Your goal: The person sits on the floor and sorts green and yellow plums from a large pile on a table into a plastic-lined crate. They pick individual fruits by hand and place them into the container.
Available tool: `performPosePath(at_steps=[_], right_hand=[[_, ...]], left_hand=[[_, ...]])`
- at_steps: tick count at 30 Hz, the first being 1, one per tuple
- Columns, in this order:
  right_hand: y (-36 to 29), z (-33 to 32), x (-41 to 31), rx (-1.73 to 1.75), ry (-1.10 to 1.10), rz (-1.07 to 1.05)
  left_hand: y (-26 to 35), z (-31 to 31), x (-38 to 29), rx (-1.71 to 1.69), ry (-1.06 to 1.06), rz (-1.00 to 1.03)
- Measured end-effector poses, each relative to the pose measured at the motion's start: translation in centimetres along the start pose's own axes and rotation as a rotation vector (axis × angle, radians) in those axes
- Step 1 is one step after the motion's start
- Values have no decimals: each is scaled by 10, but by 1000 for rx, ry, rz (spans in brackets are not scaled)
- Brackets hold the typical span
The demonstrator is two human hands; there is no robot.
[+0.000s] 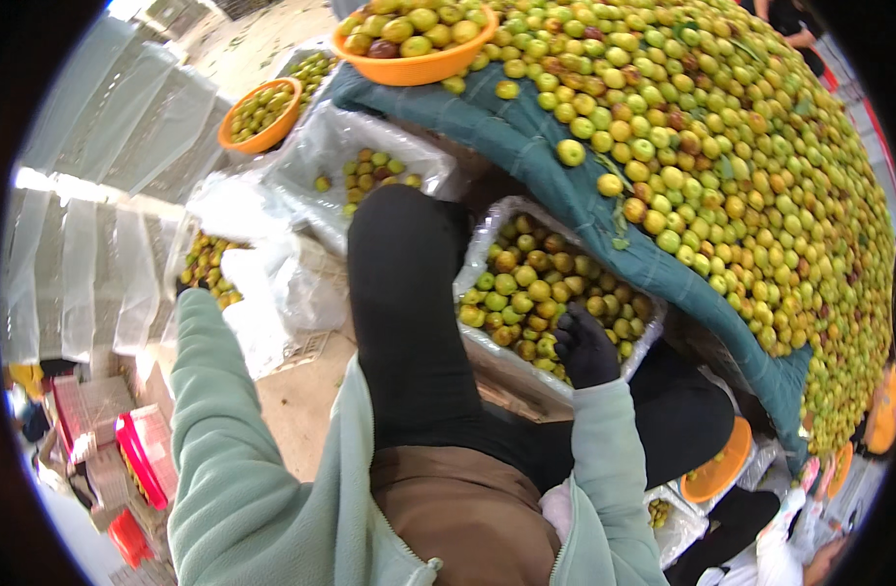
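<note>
My right hand (584, 346), in a black glove, is over a plastic-lined crate (521, 370) filled with green and brown-blotched jujubes (525, 300). Its fingers are curled, and whether a fruit is inside them cannot be seen. My left arm reaches out to the left in a pale green sleeve. Only a dark sliver of my left hand (182, 286) shows past the cuff, beside jujubes (207, 264) in another lined crate. The sleeve hides the rest of that hand.
A large heap of jujubes (748, 183) lies on a teal cloth (565, 187). Orange baskets (418, 69) (290, 121) hold more fruit. A lined crate (426, 150) with some jujubes stands beyond my knee. Clear plastic sheeting (272, 293) bunches at left. Another person's arm (799, 36) shows at far right.
</note>
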State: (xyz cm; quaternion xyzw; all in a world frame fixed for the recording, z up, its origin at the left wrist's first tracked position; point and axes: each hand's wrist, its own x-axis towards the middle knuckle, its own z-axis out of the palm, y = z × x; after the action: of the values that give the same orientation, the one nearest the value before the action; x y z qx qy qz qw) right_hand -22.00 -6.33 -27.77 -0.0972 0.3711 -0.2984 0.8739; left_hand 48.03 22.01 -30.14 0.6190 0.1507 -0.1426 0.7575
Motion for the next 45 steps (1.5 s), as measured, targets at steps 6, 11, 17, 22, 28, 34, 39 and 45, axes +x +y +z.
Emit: performPosePath(at_steps=[6,11,17,22,28,34,39,45], right_hand=[[-36,19,-22,-162,-7,-180],[-147,16,-40,-635,170,-592],[-243,-30,31,-1022,681,-936],[-246,-54,102,-1380,729,-1289],[-261,-43,118,-1806,799,-996],[-282,-25,105,-1518,741,-1198],[-299,2,72,-855,570,-716],[-260,35,111,-1506,340,-1115]], left_hand=[[7,80,26,68,-136,69],[-40,252,-127,215,-708,549],[-137,386,-406,141,-1298,570],[-200,417,-497,480,-1458,583],[-233,428,-518,434,-1649,587],[-247,450,-519,511,-1637,265],[-235,467,-525,588,-1565,-455],[-256,486,-524,353,-1543,-699]])
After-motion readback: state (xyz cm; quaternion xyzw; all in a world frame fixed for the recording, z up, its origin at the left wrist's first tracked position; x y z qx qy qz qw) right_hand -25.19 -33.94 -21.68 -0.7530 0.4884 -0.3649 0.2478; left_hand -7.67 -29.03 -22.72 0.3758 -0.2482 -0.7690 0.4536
